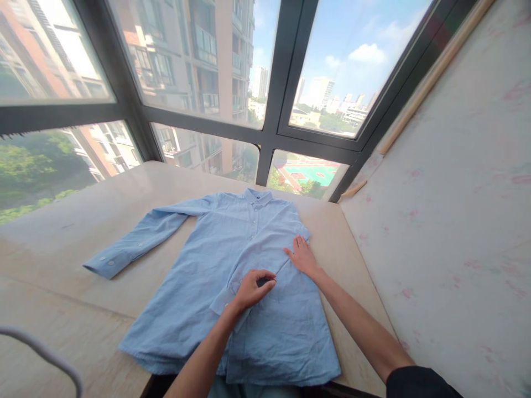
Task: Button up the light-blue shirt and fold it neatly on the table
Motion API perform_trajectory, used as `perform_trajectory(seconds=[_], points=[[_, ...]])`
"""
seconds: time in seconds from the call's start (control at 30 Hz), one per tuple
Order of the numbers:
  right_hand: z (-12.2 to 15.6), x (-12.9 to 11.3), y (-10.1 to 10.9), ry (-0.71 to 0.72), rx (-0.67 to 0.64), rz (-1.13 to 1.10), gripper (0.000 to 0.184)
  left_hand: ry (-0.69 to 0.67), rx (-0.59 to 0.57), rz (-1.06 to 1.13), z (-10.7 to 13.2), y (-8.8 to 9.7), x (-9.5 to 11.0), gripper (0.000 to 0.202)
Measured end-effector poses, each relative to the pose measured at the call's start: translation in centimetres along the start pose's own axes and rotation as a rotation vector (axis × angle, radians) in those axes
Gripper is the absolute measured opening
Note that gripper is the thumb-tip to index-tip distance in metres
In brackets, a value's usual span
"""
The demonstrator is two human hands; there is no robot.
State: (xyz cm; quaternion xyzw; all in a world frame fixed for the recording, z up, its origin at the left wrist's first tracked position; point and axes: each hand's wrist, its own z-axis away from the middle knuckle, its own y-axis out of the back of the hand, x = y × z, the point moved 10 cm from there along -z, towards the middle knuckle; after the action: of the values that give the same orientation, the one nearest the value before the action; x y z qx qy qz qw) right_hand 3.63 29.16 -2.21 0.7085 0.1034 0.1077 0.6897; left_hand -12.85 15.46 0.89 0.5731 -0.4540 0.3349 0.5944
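Observation:
A light blue button-up shirt (pixel 199 276) lies front up on a pale wooden surface, its collar at the far side. One sleeve (pixel 143 243) stretches out to the left with its cuff flat. The other sleeve (pixel 249 254) is folded diagonally across the shirt's front, its cuff near the middle. Over that cuff end is my left hand (pixel 251 288), loosely curled, with a gap between thumb and fingers. Farther up, my right hand (pixel 302 256) presses flat on the folded edge at the shirt's right side, fingers stretched out. The cloth under my left palm is hidden.
The pale wooden surface (pixel 83 304) runs up to dark-framed windows (pixel 207 127). A wall with faded floral paper (pixel 448 232) rises close on the right. A white curved cable or tube (pixel 45 351) enters at the lower left.

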Motion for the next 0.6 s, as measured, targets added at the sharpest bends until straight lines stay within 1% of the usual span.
perform_trajectory(seconds=[0.1,0.27,0.33,0.4,0.47,0.6], points=[[-0.6,-0.2,0.4,-0.005,0.021,0.005,0.08,0.002,0.006,-0.007,-0.2,0.0,-0.3,0.027],[-3.3,-0.3,2.5,0.023,0.15,-0.016,0.074,-0.006,0.008,-0.012,-0.3,-0.1,-0.4,0.025],[-4.4,0.4,2.6,0.008,0.128,-0.025,0.072,-0.007,0.008,-0.016,-0.2,-0.1,-0.3,0.024],[-5.2,1.4,2.0,-0.027,0.057,-0.031,0.071,-0.007,0.011,-0.019,-0.2,-0.1,-0.2,0.023],[-5.4,2.1,1.3,-0.044,0.002,-0.037,0.071,-0.005,0.014,-0.021,-0.2,-0.1,-0.2,0.023],[-5.3,2.7,0.5,-0.034,-0.014,-0.046,0.071,-0.003,0.014,-0.034,-0.2,0.0,-0.1,0.023]])
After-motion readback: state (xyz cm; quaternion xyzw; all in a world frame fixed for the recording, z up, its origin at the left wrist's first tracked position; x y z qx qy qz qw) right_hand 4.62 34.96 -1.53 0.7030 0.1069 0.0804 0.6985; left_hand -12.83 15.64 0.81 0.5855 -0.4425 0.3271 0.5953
